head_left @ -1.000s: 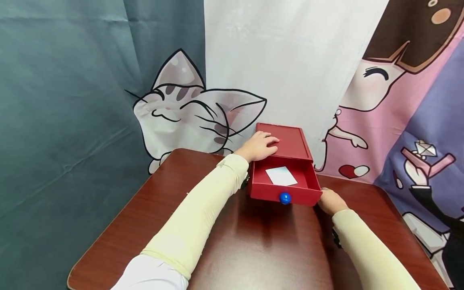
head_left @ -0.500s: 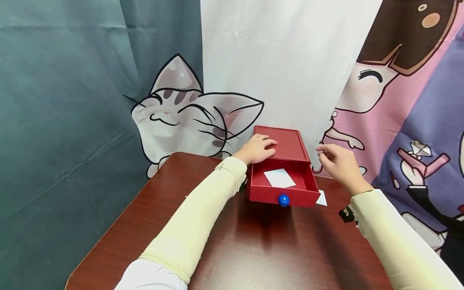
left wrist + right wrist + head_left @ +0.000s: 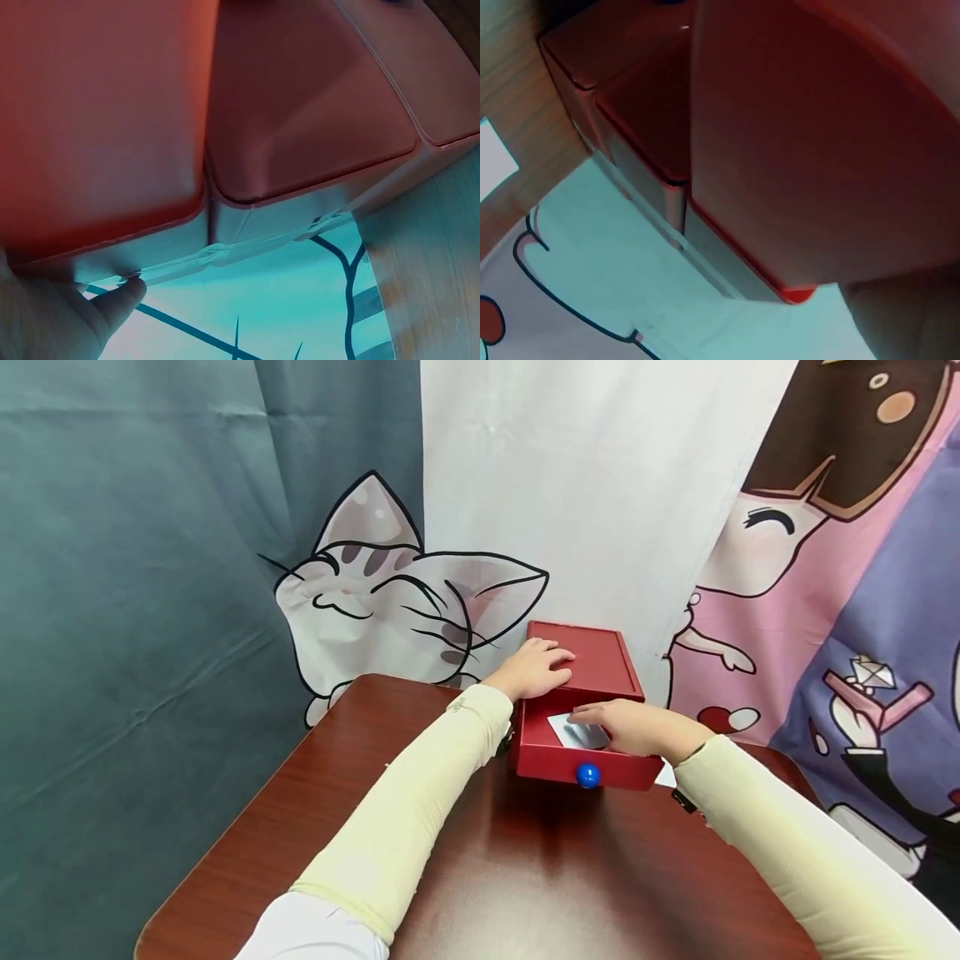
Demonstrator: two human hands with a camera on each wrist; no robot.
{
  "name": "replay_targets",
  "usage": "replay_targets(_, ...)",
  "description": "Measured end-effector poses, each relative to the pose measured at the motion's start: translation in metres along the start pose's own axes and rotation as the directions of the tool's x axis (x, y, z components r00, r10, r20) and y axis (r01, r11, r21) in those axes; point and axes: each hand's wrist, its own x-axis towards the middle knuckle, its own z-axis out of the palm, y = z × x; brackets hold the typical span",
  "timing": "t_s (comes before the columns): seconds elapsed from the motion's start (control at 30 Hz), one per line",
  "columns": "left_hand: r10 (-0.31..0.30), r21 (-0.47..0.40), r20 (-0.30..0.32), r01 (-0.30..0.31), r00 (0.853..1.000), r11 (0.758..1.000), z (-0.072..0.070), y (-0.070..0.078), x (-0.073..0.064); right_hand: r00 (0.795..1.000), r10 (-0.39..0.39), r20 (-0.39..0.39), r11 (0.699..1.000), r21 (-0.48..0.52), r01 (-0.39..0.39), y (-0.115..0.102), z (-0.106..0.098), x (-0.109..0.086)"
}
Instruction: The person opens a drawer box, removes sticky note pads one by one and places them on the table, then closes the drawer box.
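A red drawer box (image 3: 588, 652) stands at the back of the table, its upper drawer (image 3: 551, 766) pulled out, with a round blue knob (image 3: 588, 776) on the front. Inside the drawer lies a white card (image 3: 567, 737). My left hand (image 3: 531, 670) rests on the box's top at its left front, fingers extended; its thumb (image 3: 120, 304) shows beside the box in the left wrist view. Over the drawer's right side reaches my right hand (image 3: 637, 727), extended fingertips right at the card. In the right wrist view, the drawer wall hides most of that hand.
A second white card (image 3: 493, 159) lies on the brown table (image 3: 480, 877) to the right of the box, mostly hidden behind the drawer in the head view. A printed curtain (image 3: 585, 485) with cartoon figures hangs close behind the box.
My right hand rose from beside the drawer, uncovering the card on the table, then moved left into the drawer over the other card. My left hand stays on the box top.
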Motion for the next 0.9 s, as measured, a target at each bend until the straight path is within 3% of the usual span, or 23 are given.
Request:
replay_targets(0.1,0.01,0.007,0.007,-0.01,1.0,1.0,0.003,0.0,0.001,0.998,0.054,0.044,0.998,0.028,-0.055,0.002,0.005,0.003)
replay_targets(0.23,0.016,0.008,-0.008,-0.016,1.0,1.0,0.005,0.0,0.003,0.994,0.098,0.045,0.995,0.033,-0.099,0.006,0.005,0.004)
replay_targets(0.57,0.018,0.004,-0.01,-0.018,1.0,1.0,0.002,0.001,0.003,0.998,0.065,0.014,0.992,-0.113,-0.063,0.005,0.003,0.011)
replay_targets(0.9,0.006,0.011,-0.01,-0.006,1.0,1.0,0.002,-0.001,0.002,0.995,0.085,0.052,0.991,-0.106,-0.079,-0.001,0.0,0.011)
